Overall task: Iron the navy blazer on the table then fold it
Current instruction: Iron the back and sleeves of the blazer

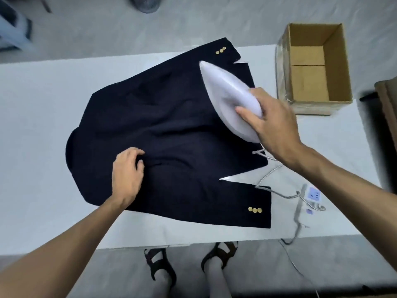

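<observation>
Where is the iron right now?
Head view: the white iron rests on the far right part of the navy blazer, held by the right hand, just left of the open cardboard box.

- A white table (38,125) runs well out to the left of the left hand (127,168).
- An open cardboard box (343,61) stands on the table just beyond the right hand (272,123), to its right.
- A power strip (312,195) lies on the table, nearer than the right hand.
- Mottled grey floor (171,24) lies beyond the table.
- A blurred grey round thing (145,4) sits on the floor far beyond both hands.
- The light is soft and even.
</observation>
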